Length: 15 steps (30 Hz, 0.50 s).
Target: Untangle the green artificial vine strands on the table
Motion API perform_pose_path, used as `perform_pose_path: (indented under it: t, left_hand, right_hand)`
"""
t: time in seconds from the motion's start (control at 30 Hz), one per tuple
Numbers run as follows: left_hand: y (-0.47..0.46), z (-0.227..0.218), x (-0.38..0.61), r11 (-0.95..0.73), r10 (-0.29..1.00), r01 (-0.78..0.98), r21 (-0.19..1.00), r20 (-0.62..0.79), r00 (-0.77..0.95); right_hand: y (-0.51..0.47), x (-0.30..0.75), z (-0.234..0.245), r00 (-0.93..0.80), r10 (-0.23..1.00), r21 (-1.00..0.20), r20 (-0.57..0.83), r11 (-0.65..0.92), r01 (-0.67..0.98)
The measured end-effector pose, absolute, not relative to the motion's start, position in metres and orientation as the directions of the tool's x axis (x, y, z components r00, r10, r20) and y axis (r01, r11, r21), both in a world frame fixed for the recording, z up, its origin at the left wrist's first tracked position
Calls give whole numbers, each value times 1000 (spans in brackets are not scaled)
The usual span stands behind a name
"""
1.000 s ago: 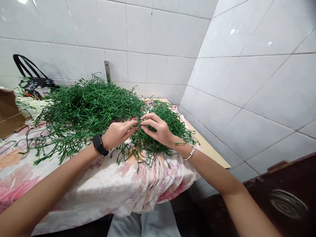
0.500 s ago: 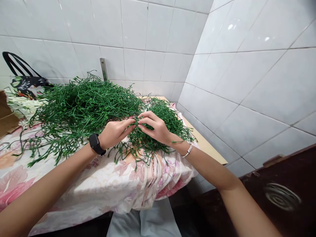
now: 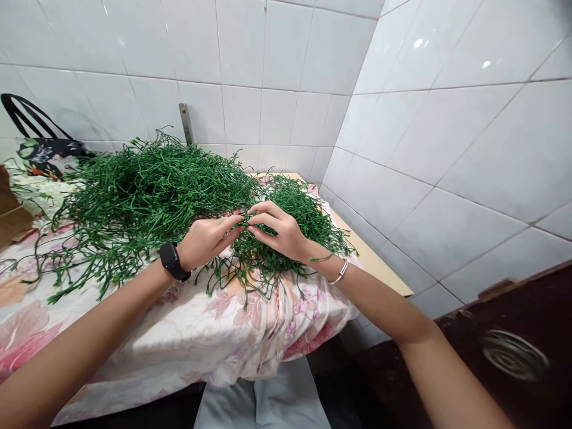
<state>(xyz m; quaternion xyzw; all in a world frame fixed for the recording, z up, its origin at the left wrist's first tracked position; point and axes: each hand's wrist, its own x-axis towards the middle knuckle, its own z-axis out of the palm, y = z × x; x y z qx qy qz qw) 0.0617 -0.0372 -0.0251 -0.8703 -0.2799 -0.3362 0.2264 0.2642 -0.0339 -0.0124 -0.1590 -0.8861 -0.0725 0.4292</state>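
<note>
A big heap of thin green artificial sprigs (image 3: 143, 190) lies across a table under a floral cloth (image 3: 187, 339). A smaller clump of the same sprigs (image 3: 295, 220) sits at the table's right end. My left hand (image 3: 205, 241), with a black watch on the wrist, pinches sprig stems at the edge of the small clump. My right hand (image 3: 279, 232), with a silver bangle, pinches stems right beside it, fingertips nearly touching those of the left hand. Both hands are closed on sprigs.
White tiled walls (image 3: 447, 137) close in behind and on the right. A black patterned bag (image 3: 40, 152) stands at the back left, a brown cardboard box (image 3: 11, 214) at the left edge. A dark wooden piece of furniture (image 3: 504, 357) is at lower right. The bare table corner (image 3: 379, 268) shows.
The view has shifted slightly to the right and down over the second. Both hands stay pinched together on the sprigs with barely any movement.
</note>
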Motion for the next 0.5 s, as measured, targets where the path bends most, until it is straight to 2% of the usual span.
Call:
perform_pose_path:
  t: [0.5]
  left_hand:
    - [-36,-26,61,-744,316,631,-222,714,625]
  right_hand:
    - [-33,263,-12,-572,197,4,796,943,332]
